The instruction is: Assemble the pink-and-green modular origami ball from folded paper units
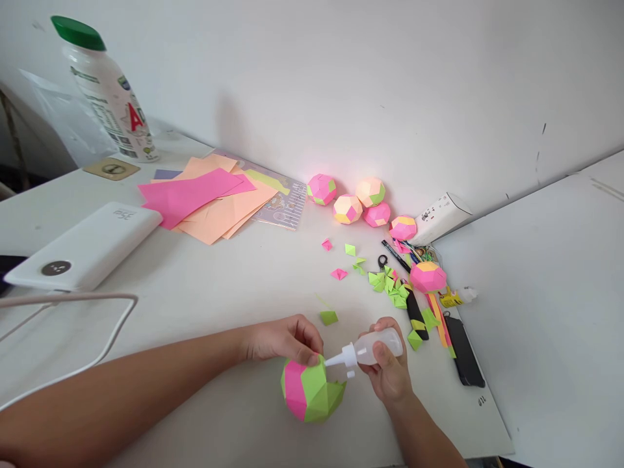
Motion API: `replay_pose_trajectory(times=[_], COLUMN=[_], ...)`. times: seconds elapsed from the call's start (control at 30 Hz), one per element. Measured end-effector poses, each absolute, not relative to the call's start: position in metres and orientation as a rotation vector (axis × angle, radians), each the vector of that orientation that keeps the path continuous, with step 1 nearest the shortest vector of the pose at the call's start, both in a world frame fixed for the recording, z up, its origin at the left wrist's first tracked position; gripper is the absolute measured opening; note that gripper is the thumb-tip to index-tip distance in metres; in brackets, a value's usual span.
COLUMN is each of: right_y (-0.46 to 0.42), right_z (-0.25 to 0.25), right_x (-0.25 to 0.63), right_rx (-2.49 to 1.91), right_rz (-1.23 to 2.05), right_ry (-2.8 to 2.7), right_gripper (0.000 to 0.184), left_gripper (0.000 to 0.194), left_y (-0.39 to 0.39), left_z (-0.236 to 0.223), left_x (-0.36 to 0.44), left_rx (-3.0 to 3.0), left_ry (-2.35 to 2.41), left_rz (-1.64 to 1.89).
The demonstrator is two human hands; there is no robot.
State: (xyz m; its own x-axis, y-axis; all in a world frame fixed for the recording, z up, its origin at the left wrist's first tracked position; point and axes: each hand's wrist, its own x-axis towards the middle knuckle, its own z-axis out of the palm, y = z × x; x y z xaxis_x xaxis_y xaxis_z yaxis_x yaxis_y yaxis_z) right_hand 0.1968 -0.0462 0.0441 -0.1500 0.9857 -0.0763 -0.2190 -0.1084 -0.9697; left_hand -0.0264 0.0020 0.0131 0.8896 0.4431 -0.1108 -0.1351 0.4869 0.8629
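Left forearm (pixel 127 383), as I log it remotely: eight o'clock. Ball (pixel 312 393), green and pink (one side gaping): six o'clock, my left hand (pixel 280 341) pinching its edge. Squeeze bottle (pixel 365 351), five o'clock: gripped by my right hand (pixel 392 377), nozzle (pixel 336 359) at that edge. Green pieces (pixel 400 296): four o'clock.

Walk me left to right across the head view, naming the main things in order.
Green-capped bottle → pink paper sheet → large green-and-pink ball → squeeze bottle → black-and-yellow tool → black phone.
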Motion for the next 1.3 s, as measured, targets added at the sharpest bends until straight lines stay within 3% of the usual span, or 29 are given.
replay_pose_trajectory(times=[1.1, 1.3], right_y=[-0.0475, -0.0529], right_z=[0.0468, 0.0411], right_x=[0.1943, 0.203], right_rx=[-0.944, -1.0], right_rz=[1.507, 1.354], right_ry=[-1.171, -1.329], right_gripper=[0.032, 0.032], left_gripper=[0.019, 0.021], left_y=[0.004, 0.0039], left_z=[0.0104, 0.0119], left_x=[-0.0285, -0.0285], left_rx=[1.037, 1.035], left_ry=[0.262, 0.261], left_rz=[0.308, 0.294])
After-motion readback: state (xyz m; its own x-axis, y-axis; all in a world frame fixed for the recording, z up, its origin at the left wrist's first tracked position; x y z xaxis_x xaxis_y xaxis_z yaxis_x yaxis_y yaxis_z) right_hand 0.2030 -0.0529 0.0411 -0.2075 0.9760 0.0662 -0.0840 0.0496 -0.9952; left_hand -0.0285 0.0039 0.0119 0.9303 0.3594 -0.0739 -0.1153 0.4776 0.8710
